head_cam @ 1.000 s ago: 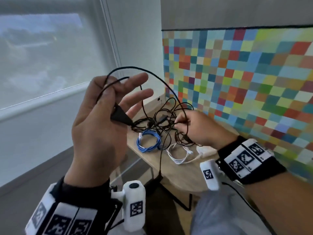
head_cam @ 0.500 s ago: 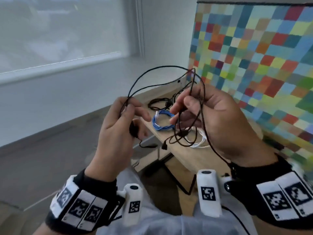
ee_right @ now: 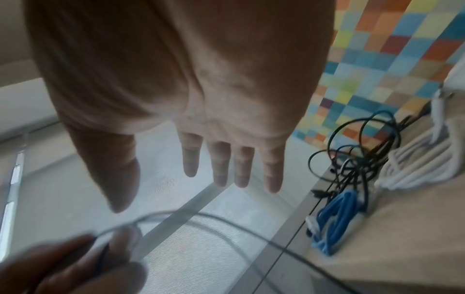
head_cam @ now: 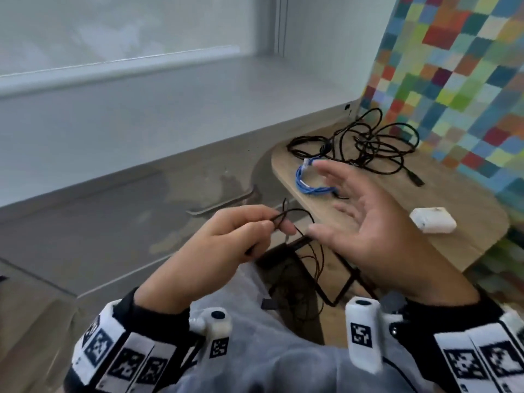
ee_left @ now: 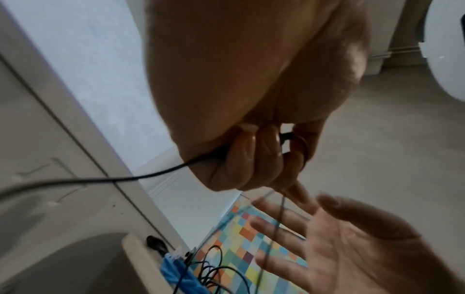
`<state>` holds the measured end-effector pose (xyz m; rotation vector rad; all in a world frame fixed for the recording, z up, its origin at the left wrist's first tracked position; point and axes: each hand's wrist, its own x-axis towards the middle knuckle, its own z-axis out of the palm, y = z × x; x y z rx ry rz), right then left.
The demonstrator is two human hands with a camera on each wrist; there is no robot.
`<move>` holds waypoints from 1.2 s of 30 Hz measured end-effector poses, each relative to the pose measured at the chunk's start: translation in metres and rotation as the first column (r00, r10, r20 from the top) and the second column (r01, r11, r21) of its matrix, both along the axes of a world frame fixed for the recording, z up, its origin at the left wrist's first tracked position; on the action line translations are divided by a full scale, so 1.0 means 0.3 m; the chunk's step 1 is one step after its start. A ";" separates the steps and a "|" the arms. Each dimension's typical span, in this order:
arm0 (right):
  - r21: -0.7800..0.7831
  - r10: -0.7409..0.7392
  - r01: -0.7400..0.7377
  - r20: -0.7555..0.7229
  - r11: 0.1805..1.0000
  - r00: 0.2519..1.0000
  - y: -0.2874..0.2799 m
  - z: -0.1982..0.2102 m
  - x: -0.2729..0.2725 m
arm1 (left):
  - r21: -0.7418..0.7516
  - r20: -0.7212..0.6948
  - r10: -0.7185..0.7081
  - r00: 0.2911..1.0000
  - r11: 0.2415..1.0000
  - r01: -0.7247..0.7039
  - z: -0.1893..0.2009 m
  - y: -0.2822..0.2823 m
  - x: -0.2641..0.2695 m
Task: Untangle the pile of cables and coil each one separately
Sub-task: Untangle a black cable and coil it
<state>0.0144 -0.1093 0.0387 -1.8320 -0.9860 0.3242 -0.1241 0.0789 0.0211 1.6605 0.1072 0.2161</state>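
My left hand (head_cam: pixel 238 236) pinches a thin black cable (head_cam: pixel 286 215) between thumb and fingers, in front of the small wooden table (head_cam: pixel 425 222); in the left wrist view its curled fingers (ee_left: pixel 254 157) grip the black cable (ee_left: pixel 125 179). Strands hang down toward my lap. My right hand (head_cam: pixel 365 222) is spread flat with straight fingers (ee_right: pixel 221 163), holding nothing, just right of the left hand. A tangle of black cables (head_cam: pixel 365 146) lies at the table's far end. A coiled blue cable (head_cam: pixel 309 182) sits beside it. A coiled white cable (ee_right: pixel 422 165) shows in the right wrist view.
A white charger block (head_cam: pixel 432 224) lies on the table near my right hand. A multicoloured checkered wall (head_cam: pixel 453 80) stands right behind the table. A low grey window ledge (head_cam: pixel 141 123) and floor (head_cam: pixel 113 228) lie to the left. The table's black legs (head_cam: pixel 340 285) are below my hands.
My right hand has let go of the black cable and opened flat. Both hands dropped lower, toward my lap. The large loop held up between them is gone; the left hand still pinches the cable.
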 end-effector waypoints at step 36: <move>0.369 0.112 0.138 -0.581 0.919 0.806 -0.111 -0.076 0.046 | 0.213 0.135 0.291 0.947 0.925 -0.315 -0.024 -0.050 0.146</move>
